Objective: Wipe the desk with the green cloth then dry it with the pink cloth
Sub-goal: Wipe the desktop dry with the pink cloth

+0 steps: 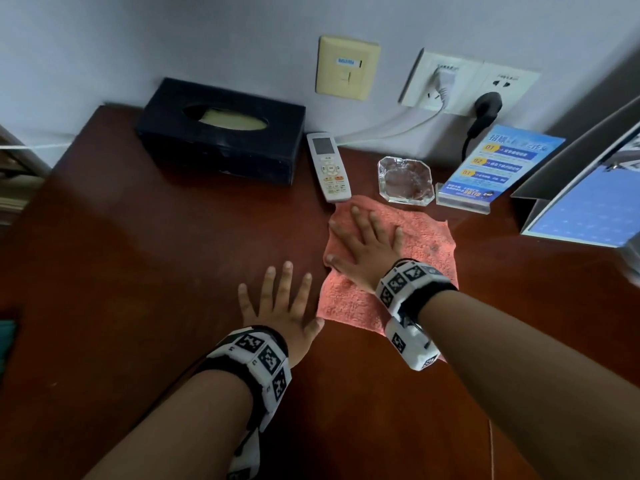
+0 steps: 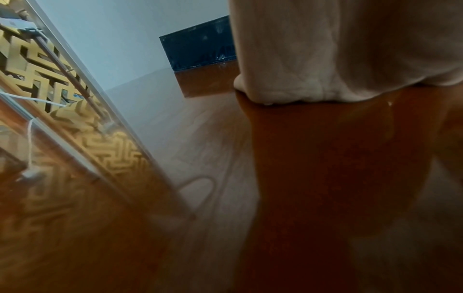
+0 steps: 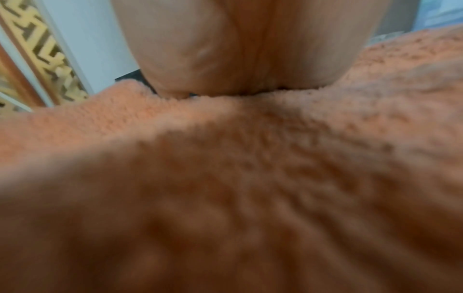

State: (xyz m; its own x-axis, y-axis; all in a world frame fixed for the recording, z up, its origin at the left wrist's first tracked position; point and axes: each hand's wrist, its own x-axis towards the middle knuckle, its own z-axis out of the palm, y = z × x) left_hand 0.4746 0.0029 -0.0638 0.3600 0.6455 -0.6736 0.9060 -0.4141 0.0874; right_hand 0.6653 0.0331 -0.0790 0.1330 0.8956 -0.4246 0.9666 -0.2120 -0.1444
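Note:
The pink cloth lies spread flat on the dark red-brown desk, right of centre. My right hand presses flat on the cloth with fingers straight and spread. In the right wrist view the palm sits on the fuzzy pink cloth. My left hand lies flat on the bare desk just left of the cloth, fingers spread, holding nothing. The left wrist view shows the palm on the desk. A dark green shape shows at the far left edge; I cannot tell whether it is the green cloth.
Along the wall stand a black tissue box, a white remote, a glass ashtray and a blue sign in an acrylic stand. A folded stand card sits at the right. Cables hang from wall sockets.

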